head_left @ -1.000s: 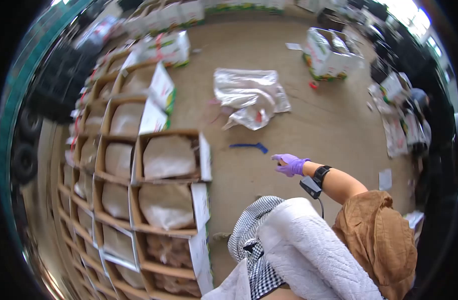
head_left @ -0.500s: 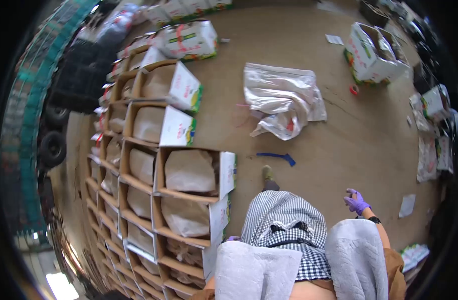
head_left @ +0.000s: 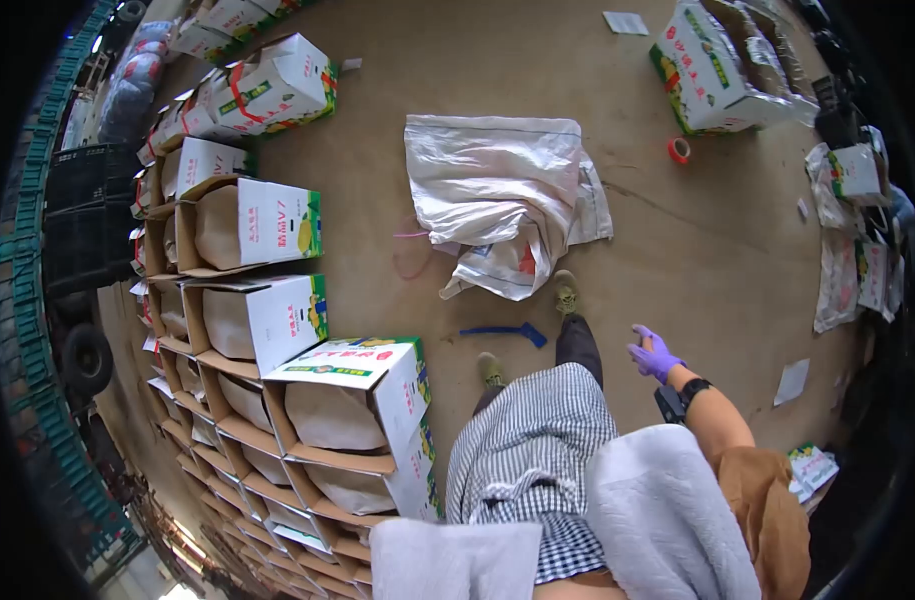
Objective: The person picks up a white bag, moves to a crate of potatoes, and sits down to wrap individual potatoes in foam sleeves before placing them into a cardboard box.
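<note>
My right hand [head_left: 655, 357], in a purple glove, hangs over the floor with its fingers spread and nothing in it. A dark band [head_left: 693, 390] circles that wrist. My left hand is out of sight. On the floor in front of my shoes lies a long blue tool [head_left: 504, 332] with a wider end. Just beyond it a crumpled white woven sack [head_left: 507, 190] is spread out, with something red showing at its mouth. To my left stand rows of cardboard boxes, the nearest one [head_left: 337, 415] lined with pale paper, its printed white flap folded out.
Printed cartons [head_left: 722, 75] stand at the far right, with a red roll of tape [head_left: 679, 150] on the floor near them. A sheet of paper [head_left: 791, 382] lies at right. Dark stacked crates [head_left: 92, 215] and a wheel [head_left: 85, 358] are at far left.
My view has moved forward, bringing the sack and boxes lower and leftward. My right foot has come forward beside the sack. The purple glove of my left hand has left the view.
</note>
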The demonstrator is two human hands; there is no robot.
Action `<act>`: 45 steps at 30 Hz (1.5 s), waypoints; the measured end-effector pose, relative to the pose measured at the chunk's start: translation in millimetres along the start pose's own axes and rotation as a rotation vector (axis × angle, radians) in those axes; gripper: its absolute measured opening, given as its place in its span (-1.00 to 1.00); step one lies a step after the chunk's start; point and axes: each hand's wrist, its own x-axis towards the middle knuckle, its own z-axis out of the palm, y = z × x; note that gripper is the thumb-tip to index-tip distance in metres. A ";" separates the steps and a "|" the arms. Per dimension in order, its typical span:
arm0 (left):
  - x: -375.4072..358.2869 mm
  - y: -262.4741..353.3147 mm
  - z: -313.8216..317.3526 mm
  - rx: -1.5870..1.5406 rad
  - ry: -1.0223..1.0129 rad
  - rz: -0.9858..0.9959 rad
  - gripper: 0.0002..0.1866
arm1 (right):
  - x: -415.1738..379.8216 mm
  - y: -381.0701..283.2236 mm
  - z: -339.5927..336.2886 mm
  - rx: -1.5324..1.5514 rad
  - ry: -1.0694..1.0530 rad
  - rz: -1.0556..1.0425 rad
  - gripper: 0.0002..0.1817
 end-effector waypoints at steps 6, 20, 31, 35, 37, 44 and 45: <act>31.2 133.6 105.5 -0.086 -0.101 -0.192 -0.87 | 273.7 -36.0 5.6 0.090 0.024 0.012 -0.19; 34.5 204.9 200.7 -0.163 -0.120 -0.563 -0.79 | 588.4 -122.7 20.1 0.059 0.118 -0.035 -0.43; -5.1 190.0 159.7 -0.267 -0.064 -0.372 -0.73 | 268.7 -212.4 -24.9 1.083 -0.100 0.008 -0.69; -6.3 167.9 127.3 -0.314 -0.050 -0.243 -0.71 | 143.7 -229.1 -104.9 1.073 -0.026 0.021 -0.63; 0.5 158.8 105.0 -0.351 -0.055 -0.169 -0.69 | 94.4 -197.2 -128.2 1.054 0.235 -0.031 -0.64; 53.2 238.8 -27.4 -0.569 -0.015 0.156 -0.65 | -74.0 -88.4 -194.3 1.232 0.559 -0.235 -0.82; 54.4 278.7 -50.4 -0.591 0.003 0.242 -0.65 | -86.8 -81.9 -194.7 1.281 0.631 -0.256 -0.82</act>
